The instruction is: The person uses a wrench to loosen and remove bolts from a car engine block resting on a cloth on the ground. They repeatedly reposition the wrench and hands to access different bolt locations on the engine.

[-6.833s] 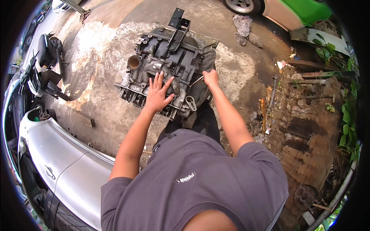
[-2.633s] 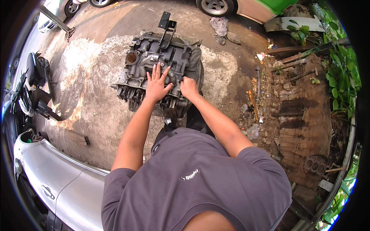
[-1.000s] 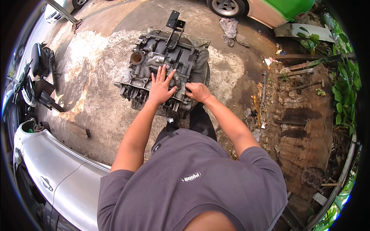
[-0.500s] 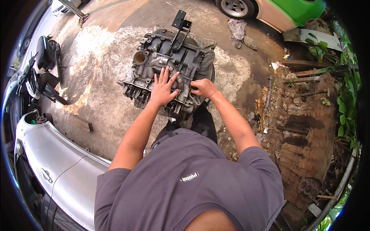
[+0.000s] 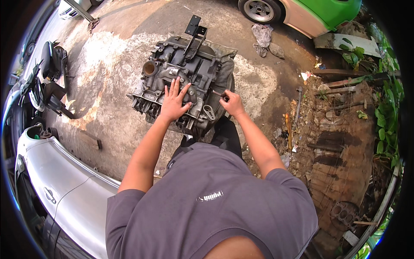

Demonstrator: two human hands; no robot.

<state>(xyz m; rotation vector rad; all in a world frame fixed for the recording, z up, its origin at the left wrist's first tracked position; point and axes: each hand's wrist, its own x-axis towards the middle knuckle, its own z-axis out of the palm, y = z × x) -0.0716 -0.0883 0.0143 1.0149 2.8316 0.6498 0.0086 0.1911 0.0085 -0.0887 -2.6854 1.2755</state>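
My left hand (image 5: 174, 103) lies with fingers spread on the cast metal manifold (image 5: 168, 73) atop a large engine (image 5: 202, 64). My right hand (image 5: 233, 103) is closed on a slim metal tool (image 5: 219, 93) with a dark grip, at the engine's right side. Below the tool, a pale bracket with a slotted hole (image 5: 208, 112) sits at the engine's lower right corner. A black steel bracket (image 5: 194, 29) stands up from the engine's top, and crumpled grey material (image 5: 226, 54) lies under it.
A silver car (image 5: 77, 198) fills the lower left, with a motorbike (image 5: 54, 60) above it. A green and cream vehicle (image 5: 310, 17) stands at the back right. Stained wooden boards (image 5: 345, 155), debris, a metal gasket (image 5: 343, 216) and plants (image 5: 384, 121) line the right edge.
My right hand has shifted right, away from the engine's middle, and more of the tool in it now shows. My left hand keeps its place on the manifold.
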